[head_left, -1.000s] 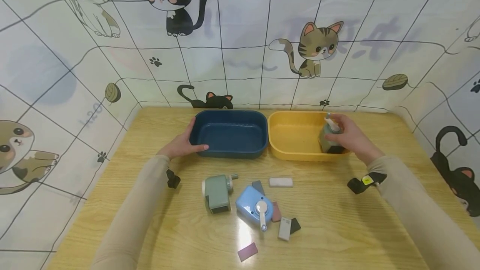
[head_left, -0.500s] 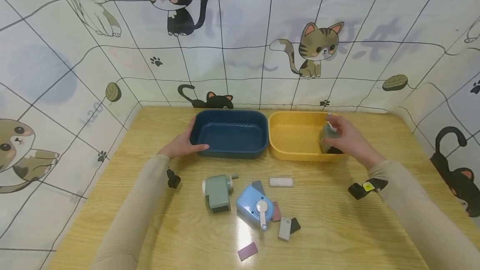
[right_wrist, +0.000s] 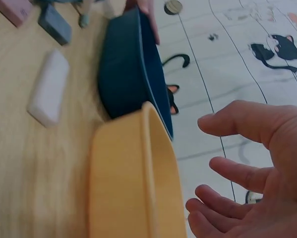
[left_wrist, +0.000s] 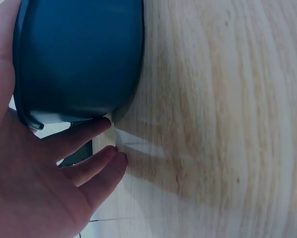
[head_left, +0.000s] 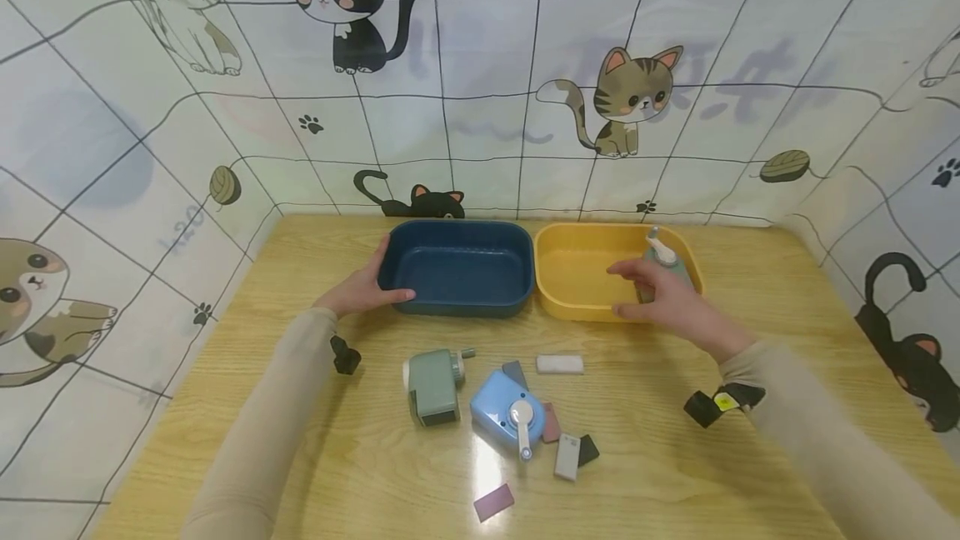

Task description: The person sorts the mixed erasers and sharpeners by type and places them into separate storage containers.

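My left hand [head_left: 363, 288] rests at the left end of the navy blue bin [head_left: 472, 307], its thumb along the front and its fingers against the side. The left wrist view has those fingers [left_wrist: 91, 166] fairly straight beside the bin. Above the right part of the yellow bin [head_left: 581, 312], my right hand [head_left: 671, 300] is spread with nothing between thumb and fingers. A grey-green crank pencil sharpener [head_left: 663, 253] stands in that bin, partly hidden behind the hand. The right wrist view shows the relaxed right hand [right_wrist: 257, 168] beside the yellow rim.
On the wooden table [head_left: 637, 490] lie a green crank pencil sharpener [head_left: 435, 387] and a blue one [head_left: 504, 408]. Around them are a white eraser-like block [head_left: 560, 364], a grey-white block [head_left: 567, 457], a mauve piece [head_left: 494, 502] and several other small pieces. A cat-printed sheet encloses the table.
My right hand has let go of the sharpener in the yellow bin and moved left, its fingers spreading. The left hand stays at the navy bin.
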Available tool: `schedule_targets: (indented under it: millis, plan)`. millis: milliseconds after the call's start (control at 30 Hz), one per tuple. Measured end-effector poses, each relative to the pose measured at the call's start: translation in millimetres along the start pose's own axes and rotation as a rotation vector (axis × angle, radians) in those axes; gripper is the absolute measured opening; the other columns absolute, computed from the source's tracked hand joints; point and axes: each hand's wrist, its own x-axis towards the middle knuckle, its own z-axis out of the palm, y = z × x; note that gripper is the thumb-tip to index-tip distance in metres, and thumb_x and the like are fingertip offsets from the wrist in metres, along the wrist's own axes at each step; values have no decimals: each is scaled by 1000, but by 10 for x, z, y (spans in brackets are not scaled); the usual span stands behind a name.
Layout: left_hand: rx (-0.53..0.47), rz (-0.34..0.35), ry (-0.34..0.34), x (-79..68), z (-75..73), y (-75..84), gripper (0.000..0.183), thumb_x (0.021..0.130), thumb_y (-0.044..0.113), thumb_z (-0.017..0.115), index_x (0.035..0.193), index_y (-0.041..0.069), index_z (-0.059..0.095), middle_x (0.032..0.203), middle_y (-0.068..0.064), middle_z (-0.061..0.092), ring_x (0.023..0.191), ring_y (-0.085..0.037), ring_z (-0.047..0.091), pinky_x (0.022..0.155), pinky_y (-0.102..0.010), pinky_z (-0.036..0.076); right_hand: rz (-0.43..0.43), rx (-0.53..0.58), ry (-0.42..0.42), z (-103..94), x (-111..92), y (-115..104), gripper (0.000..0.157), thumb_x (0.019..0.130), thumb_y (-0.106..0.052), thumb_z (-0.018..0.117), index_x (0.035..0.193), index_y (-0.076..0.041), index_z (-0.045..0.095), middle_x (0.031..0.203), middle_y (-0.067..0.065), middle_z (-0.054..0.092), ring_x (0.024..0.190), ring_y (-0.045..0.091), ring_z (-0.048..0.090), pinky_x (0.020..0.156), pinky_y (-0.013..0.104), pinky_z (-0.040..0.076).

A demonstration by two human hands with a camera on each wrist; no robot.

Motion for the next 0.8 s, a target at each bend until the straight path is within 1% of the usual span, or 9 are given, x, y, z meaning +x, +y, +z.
schedule_targets:
  millis: [167,300,500,633,800]
  plan:
    - [6,-4,-13,-11,-5,-22,118,83,52,72,153,22,-18,159,-19,-3,142,-42,11,110,-56,18,-60,8,-87,254,-63,-25,52,87,-7,71,132,4,48,134,24,47,128,43,40,106,57,27]
    - [7,1,-22,-7,-9,-32,117,84,52,71,153,22,-19,159,-19,-4,143,-41,10,110,-57,18,-92,20,-127,385,-86,-53,51,86,-6,71,131,3,50,132,23,49,124,43,44,104,58,32]
    - [-5,-1,-33,-13,-11,-29,117,84,49,71,152,23,-20,159,-18,-7,143,-39,8,111,-56,18,-129,17,-174,478,-86,-75,52,85,-6,72,130,3,50,131,23,50,121,45,47,100,57,37]
    - [-10,-2,-38,-13,-24,-16,118,83,49,72,152,23,-20,159,-18,-7,143,-40,9,111,-56,18,-154,51,-237,521,-79,-94,56,83,-6,74,133,1,49,133,19,50,120,45,48,100,54,38]
    - [-18,-1,-37,1,-27,-2,117,84,49,71,152,22,-20,159,-17,-8,143,-39,8,111,-56,17,-231,76,-326,577,-92,-121,60,83,-4,73,136,1,46,136,19,48,121,43,48,99,54,39]
